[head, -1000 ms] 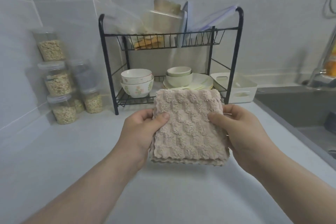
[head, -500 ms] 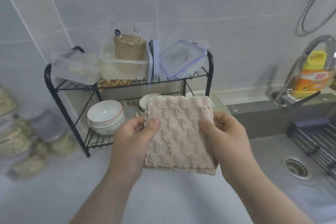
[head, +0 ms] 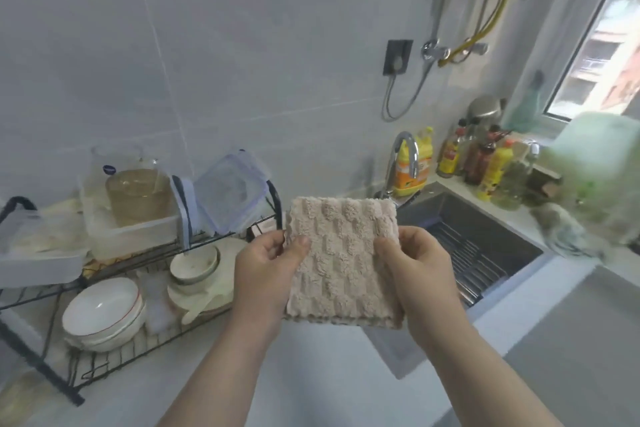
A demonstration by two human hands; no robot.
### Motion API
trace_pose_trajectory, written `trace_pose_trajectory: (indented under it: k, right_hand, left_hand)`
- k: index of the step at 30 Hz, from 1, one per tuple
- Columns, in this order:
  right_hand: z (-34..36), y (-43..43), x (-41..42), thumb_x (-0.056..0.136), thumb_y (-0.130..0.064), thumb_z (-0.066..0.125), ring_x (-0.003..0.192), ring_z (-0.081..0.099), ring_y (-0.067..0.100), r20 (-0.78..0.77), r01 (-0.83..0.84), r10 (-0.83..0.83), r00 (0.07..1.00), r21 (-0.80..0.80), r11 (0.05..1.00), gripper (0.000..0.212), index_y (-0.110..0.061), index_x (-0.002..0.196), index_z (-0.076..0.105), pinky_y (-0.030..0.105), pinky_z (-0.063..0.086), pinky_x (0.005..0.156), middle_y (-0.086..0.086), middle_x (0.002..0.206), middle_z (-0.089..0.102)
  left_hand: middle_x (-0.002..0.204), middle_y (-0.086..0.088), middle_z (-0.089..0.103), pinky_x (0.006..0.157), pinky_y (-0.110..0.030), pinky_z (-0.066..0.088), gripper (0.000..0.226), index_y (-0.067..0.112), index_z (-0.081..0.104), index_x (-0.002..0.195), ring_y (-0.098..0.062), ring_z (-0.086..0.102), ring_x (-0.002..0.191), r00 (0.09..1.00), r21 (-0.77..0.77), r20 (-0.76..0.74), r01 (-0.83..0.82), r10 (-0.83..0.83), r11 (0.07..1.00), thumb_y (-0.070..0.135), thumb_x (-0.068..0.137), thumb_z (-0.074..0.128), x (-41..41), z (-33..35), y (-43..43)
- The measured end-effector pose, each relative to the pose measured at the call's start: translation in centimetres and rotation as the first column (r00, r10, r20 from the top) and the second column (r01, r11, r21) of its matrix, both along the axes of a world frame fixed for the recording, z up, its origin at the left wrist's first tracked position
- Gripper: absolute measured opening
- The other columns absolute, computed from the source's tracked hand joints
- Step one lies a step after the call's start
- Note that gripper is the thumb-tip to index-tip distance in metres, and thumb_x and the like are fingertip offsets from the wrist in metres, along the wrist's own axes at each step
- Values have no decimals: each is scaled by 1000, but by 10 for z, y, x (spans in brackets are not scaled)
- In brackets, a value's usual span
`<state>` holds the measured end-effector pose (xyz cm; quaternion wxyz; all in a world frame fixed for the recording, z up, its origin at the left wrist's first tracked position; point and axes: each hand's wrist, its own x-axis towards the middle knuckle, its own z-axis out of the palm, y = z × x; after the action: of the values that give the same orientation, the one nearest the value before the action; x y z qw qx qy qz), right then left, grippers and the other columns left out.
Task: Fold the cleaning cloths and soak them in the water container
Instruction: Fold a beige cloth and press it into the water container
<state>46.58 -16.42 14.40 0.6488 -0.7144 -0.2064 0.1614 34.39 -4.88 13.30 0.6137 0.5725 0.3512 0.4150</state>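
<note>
Holding the cloth [head: 341,260] in mid-air above the counter [head: 311,381], both hands on it. Left hand [head: 266,274] pinches the left edge, thumb on the front face, fingers behind. Right hand [head: 422,274] grips the right edge the same way. Cloth is beige with a ribbed pile, folded to a rough square, and layered edges show along the bottom. It stands upright facing the camera, not touching the counter, in front of the sink's [head: 491,229] near-left corner. Left of it is a black wire rack [head: 45,371]: stacked bowls [head: 104,308] on the lower tier, plastic boxes [head: 138,229] on top. Tap [head: 403,156] sits just beyond the cloth's upper right corner, with a yellow bottle [head: 415,170] right behind it. More bottles [head: 485,163] are in the corner by the window. A green blur at far right can't be identified.
</note>
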Motion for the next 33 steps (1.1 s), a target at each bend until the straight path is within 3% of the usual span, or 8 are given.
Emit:
trace_pose_trajectory:
  k: [3, 10, 18, 20, 24, 27, 31, 33]
  right_hand:
    - [11, -35, 27, 80, -25, 67, 84, 68, 20, 24, 112, -113, 993, 8, 994, 4, -27, 84, 66, 48, 56, 79, -5, 84, 71]
    - [26, -136, 108, 81, -25, 67, 83, 69, 21, -11, 368, -368, 930, 87, 926, 6, -24, 87, 66, 46, 57, 78, -1, 84, 72]
    - [48, -295, 216, 84, -17, 68, 80, 67, 19, -3, 617, -622, 783, 132, 776, 7, -18, 89, 65, 33, 54, 69, 2, 86, 70]
    - [55, -334, 236, 84, -17, 68, 83, 68, 21, 5, 654, -659, 752, 119, 747, 8, -18, 91, 65, 37, 56, 74, 4, 89, 71]
    - [66, -405, 270, 84, -16, 68, 83, 69, 22, 10, 728, -734, 679, 117, 676, 8, -19, 91, 65, 34, 54, 71, 4, 89, 71]
    - [70, -448, 290, 85, -16, 68, 83, 69, 24, -3, 777, -782, 623, 113, 619, 7, -20, 88, 63, 36, 55, 72, 6, 90, 70]
    - [65, -489, 321, 83, -17, 70, 83, 70, 28, -27, 828, -831, 556, 101, 551, 8, -20, 87, 64, 46, 57, 79, 7, 90, 71]
    - [60, -505, 340, 83, -16, 70, 81, 70, 27, -41, 845, -846, 532, 94, 527, 8, -19, 88, 65, 45, 57, 77, 7, 88, 72]
  left_hand:
    - [82, -16, 73, 78, -49, 54, 4, 15, 72, 79, -30, 70, 82, 990, 12, 3, 142, -142, 990, 14, 82, 70, 40, 11, -18]
    - [78, -6, 75, 71, -40, 57, 4, 13, 72, 82, -24, 71, 78, 908, 72, 26, 416, -419, 906, 9, 83, 69, 162, 36, -92]
    - [76, -6, 75, 58, -30, 56, 7, 6, 70, 90, -19, 72, 71, 717, 44, 71, 693, -694, 720, 6, 84, 68, 314, 54, -236]
    - [81, -7, 75, 64, -33, 58, 10, 6, 70, 94, -22, 73, 77, 661, 37, 76, 747, -747, 664, 6, 84, 68, 345, 59, -274]
    - [88, -13, 74, 87, -55, 53, 11, 11, 73, 89, -35, 69, 91, 576, 34, 75, 814, -814, 580, 16, 80, 74, 402, 62, -342]
    - [88, -18, 73, 87, -61, 51, 17, 17, 74, 83, -42, 66, 93, 520, 38, 70, 851, -851, 523, 27, 69, 76, 437, 64, -387]
    - [83, -13, 74, 85, -53, 54, 6, 11, 72, 84, -37, 69, 89, 471, 15, 68, 881, -880, 473, 13, 79, 74, 481, 61, -430]
    - [83, -13, 74, 84, -54, 54, 8, 10, 71, 85, -36, 69, 87, 440, 4, 44, 898, -897, 440, 16, 79, 74, 504, 56, -446]
